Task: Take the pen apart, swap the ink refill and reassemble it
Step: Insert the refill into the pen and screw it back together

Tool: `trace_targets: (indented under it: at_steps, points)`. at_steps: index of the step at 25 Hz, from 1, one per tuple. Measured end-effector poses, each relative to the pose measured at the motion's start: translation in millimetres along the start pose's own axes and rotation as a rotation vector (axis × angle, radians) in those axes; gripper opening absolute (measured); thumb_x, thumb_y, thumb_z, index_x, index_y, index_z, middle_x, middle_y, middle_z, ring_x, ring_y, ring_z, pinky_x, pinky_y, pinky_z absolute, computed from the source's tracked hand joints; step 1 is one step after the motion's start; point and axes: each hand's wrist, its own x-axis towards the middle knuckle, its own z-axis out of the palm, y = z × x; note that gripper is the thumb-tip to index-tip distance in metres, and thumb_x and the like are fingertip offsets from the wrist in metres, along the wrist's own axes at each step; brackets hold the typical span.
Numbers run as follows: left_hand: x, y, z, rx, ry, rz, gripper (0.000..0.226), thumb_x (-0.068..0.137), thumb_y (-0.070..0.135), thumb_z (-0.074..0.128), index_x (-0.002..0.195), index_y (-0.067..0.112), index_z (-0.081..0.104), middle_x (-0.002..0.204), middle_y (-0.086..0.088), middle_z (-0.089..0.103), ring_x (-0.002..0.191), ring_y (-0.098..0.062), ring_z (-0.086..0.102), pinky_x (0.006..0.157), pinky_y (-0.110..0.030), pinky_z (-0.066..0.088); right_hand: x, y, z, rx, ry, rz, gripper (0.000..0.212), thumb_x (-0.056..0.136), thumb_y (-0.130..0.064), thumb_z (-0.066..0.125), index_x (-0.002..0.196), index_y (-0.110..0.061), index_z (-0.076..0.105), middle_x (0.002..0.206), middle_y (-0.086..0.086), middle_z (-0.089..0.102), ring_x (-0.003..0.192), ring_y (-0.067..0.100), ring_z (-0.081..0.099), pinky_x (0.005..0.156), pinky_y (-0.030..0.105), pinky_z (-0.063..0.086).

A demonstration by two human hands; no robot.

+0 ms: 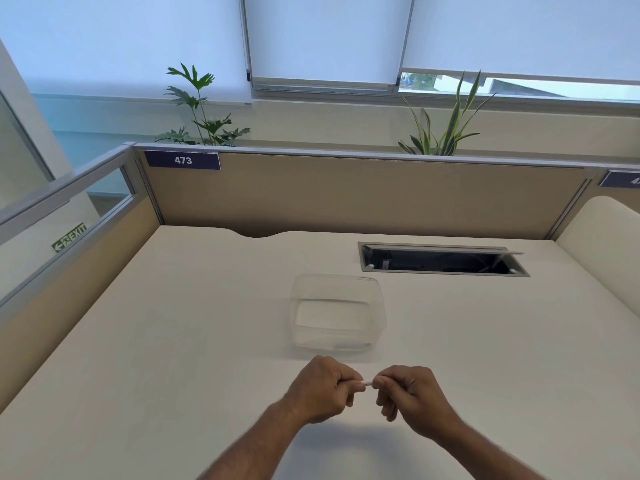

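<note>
A pale pen (367, 383) lies level between my two fists, just above the white desk (173, 341). Only a short whitish stretch of it shows in the gap between them; the rest is hidden inside my fingers. My left hand (320, 389) is closed around its left end. My right hand (408, 393) pinches its right end with thumb and fingers. The two hands nearly touch. I cannot see a refill or any loose pen part.
A clear plastic tub (337, 315) stands just beyond my hands, and it looks empty. Farther back on the right is an open cable hatch (443, 260) sunk into the desk. Beige partition panels (346, 195) close the back and left sides.
</note>
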Motion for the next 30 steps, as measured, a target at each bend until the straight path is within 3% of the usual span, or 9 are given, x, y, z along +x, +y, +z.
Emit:
trace_targets:
  at_steps: [8,13,15,17,21,27,30]
  points:
    - [0,2,2,0.082,0.135,0.075,0.017,0.081,0.034,0.06,0.088,0.024,0.071,0.064,0.001,0.071,0.056,-0.016,0.059,0.052,-0.033,0.049,0,-5,5,0.097,0.02,0.116,0.03,0.096,-0.015,0.063,0.068,-0.009,0.072,0.052,0.009,0.067,0.042,0.023,0.061,0.042,0.03,0.052]
    - [4,2,-3,0.127,0.145,0.081,0.016,0.081,0.038,0.061,0.091,0.03,0.071,0.064,0.005,0.071,0.057,-0.015,0.06,0.053,-0.027,0.048,4,-10,3,0.04,-0.019,0.183,0.054,0.091,-0.051,0.055,0.061,-0.007,0.069,0.05,0.011,0.066,0.04,0.023,0.059,0.037,0.026,0.048]
    - [4,3,-5,0.161,0.141,0.057,0.018,0.081,0.04,0.058,0.088,0.029,0.071,0.064,0.005,0.072,0.058,-0.015,0.061,0.054,-0.028,0.051,4,-8,-2,0.011,0.006,0.103,0.039,0.093,-0.042,0.061,0.073,-0.009,0.071,0.06,0.01,0.069,0.049,0.024,0.065,0.043,0.031,0.054]
    - [5,3,-6,0.167,0.15,0.033,0.019,0.081,0.04,0.057,0.085,0.029,0.072,0.065,0.007,0.072,0.058,-0.013,0.062,0.055,-0.03,0.052,2,-6,-9,-0.077,0.015,-0.02,0.006,0.092,-0.022,0.068,0.087,-0.019,0.069,0.07,0.007,0.072,0.058,0.021,0.069,0.049,0.033,0.058]
    - [6,5,-7,0.148,0.131,0.025,0.014,0.081,0.037,0.06,0.084,0.029,0.072,0.064,0.007,0.072,0.056,-0.012,0.061,0.055,-0.029,0.052,2,-3,-16,-0.28,-0.005,-0.144,0.017,0.091,-0.01,0.063,0.089,-0.026,0.061,0.074,-0.004,0.069,0.062,0.017,0.068,0.053,0.032,0.058]
    - [6,7,-5,0.116,0.092,0.029,0.015,0.085,0.031,0.061,0.079,0.024,0.072,0.063,0.005,0.072,0.046,-0.001,0.052,0.051,-0.018,0.038,2,-5,-13,-0.471,-0.004,-0.274,0.014,0.096,-0.022,0.048,0.082,-0.024,0.05,0.065,-0.005,0.056,0.058,0.017,0.054,0.055,0.04,0.049]
    - [5,7,-4,0.142,0.092,0.054,0.017,0.086,0.03,0.06,0.076,0.022,0.072,0.062,0.004,0.072,0.045,0.0,0.049,0.051,-0.019,0.038,2,-7,-9,-0.495,0.03,-0.315,0.023,0.097,-0.02,0.045,0.075,-0.017,0.049,0.057,-0.012,0.044,0.051,0.011,0.043,0.051,0.031,0.039]
